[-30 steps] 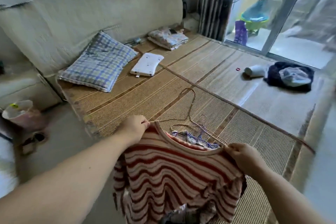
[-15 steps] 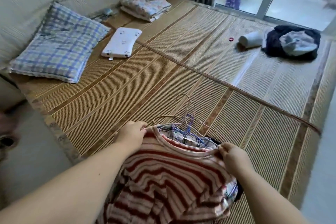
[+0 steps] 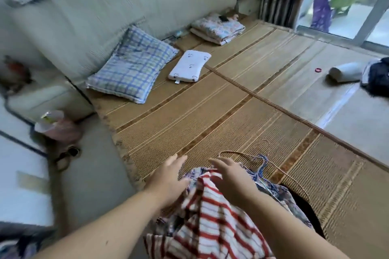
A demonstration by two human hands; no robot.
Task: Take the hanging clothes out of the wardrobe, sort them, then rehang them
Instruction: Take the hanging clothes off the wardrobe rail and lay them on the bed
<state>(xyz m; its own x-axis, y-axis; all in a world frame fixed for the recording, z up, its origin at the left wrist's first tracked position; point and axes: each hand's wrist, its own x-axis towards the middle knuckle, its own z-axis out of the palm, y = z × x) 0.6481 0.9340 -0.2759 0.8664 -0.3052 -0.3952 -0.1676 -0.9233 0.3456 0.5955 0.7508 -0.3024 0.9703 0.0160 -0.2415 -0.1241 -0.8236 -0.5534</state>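
A red-and-white striped shirt (image 3: 212, 221) lies heaped on the near edge of the woven bed mat (image 3: 210, 111), on top of a blue plaid garment (image 3: 271, 187) and a dark one (image 3: 303, 206). Wire hangers (image 3: 263, 162) stick out of the pile toward the far side. My left hand (image 3: 168, 176) hovers at the pile's left edge with fingers stretched out, holding nothing. My right hand (image 3: 229, 172) is spread flat over the top of the pile, fingers straight. Whether either hand touches the cloth is blurred.
A blue checked pillow (image 3: 132, 65), a small white pillow (image 3: 189, 66) and folded bedding (image 3: 219, 29) lie near the headboard. A white roll (image 3: 345, 72) and dark clothes (image 3: 376, 78) sit at the far right. A pink bin (image 3: 59, 126) stands on the floor at left.
Both hands held the striped shirt by its shoulders above the mat; now they have let go, the clothes lie heaped on the mat, and both hands are open over them.
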